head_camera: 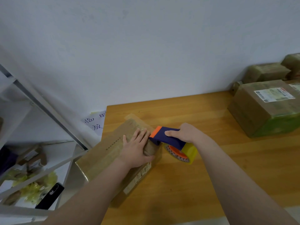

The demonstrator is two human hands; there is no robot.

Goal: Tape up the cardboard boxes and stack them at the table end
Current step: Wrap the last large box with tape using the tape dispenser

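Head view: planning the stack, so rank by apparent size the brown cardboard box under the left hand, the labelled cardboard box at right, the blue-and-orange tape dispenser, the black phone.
1. Brown cardboard box, nearest the camera.
2. Labelled cardboard box, farther and cropped, so unsure.
3. Blue-and-orange tape dispenser.
4. Black phone.

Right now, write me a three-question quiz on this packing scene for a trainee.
1. True or false: the left hand rests on top of the long brown cardboard box.
2. Pick one: the right hand grips A) the blue-and-orange tape dispenser with a yellow roll, B) a pair of scissors, C) a marker pen.
3. Fill the gap: the other taped cardboard boxes sit at the ____ end of the wooden table.
Key: 1 true; 2 A; 3 right.
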